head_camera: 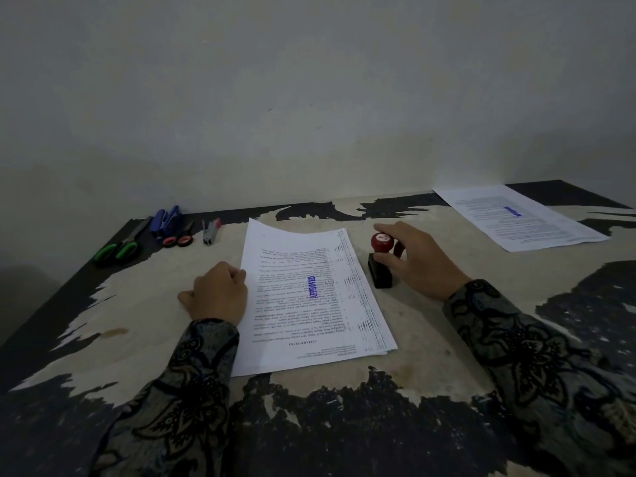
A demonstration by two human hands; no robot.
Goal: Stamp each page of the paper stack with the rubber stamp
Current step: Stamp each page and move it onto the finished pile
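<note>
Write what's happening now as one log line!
right hand: grips rubber stamp, standing on table | left hand: pinches top page edge | paper stack: top page stamped blue | stamped sheet: far right

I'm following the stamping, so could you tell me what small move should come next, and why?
Probably the left hand should lift the top page off the stack and move it aside. That page already shows a blue mark, the hand pinches its left edge, and the right hand holds the stamp standing on the table beside the stack.

Dark batik sleeves (192, 373) (floral swirls) cover both forearms.
</note>
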